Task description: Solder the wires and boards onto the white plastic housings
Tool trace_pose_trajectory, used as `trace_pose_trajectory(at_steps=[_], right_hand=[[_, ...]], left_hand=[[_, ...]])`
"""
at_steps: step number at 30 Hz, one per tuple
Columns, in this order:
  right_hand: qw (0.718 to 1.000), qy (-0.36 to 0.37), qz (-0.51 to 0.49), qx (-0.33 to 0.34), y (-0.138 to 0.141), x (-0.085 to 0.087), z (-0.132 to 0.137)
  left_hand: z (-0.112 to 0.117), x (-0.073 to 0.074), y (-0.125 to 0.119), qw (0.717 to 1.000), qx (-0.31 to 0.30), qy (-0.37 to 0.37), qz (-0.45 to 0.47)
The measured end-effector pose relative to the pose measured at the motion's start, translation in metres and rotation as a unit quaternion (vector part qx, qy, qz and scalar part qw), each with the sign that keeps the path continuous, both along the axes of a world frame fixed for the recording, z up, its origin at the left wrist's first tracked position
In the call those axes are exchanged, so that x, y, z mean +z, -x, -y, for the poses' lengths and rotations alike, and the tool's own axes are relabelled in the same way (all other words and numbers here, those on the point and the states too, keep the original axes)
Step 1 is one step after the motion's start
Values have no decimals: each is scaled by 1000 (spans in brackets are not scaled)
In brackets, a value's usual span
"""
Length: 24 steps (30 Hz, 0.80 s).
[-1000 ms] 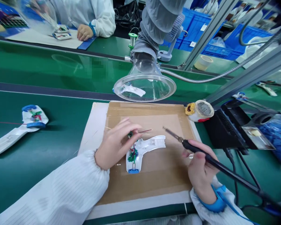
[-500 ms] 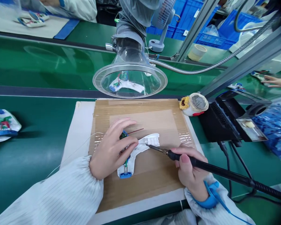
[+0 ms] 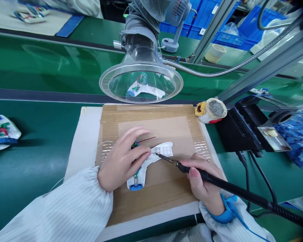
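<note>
A white, curved pistol-shaped plastic shell with a blue end lies on the cardboard. My left hand is over it, thumb and index finger pinched on a thin solder wire that trails off to the left. Partly hidden beneath that hand is a green circuit board, and a dark red wire sticks out from it. My right hand grips a black soldering iron like a pen. Its tip is at the inside of the shell, close to my left fingertips.
Under the work is a taped cardboard sheet. A clear fume hood hangs just beyond it. At the right stand a sponge-topped holder, a black soldering station and a blue bag. Another shell lies far left.
The iron's tip and my right hand have shifted slightly left, nearer my left fingertips. My left hand keeps its pinch. A person's hand at the far right has left the view.
</note>
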State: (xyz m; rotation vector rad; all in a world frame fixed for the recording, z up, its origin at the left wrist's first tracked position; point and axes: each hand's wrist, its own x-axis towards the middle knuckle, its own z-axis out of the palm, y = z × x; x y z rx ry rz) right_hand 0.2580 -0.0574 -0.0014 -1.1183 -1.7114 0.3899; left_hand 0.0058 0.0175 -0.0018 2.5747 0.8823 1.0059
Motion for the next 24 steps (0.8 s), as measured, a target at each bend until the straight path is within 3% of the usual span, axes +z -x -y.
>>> trace_pose_trajectory(at_steps=[5, 12, 24], right_hand=[[999, -38, -3, 14, 2, 6, -2], [998, 24, -39, -37, -6, -10, 8], [997, 66, -8, -39, -6, -9, 7]], left_hand=[[0, 4, -2, 1000, 19, -17, 13], [0, 4, -6, 999, 35, -39, -6], [0, 1, -8, 998, 49, -43, -25]])
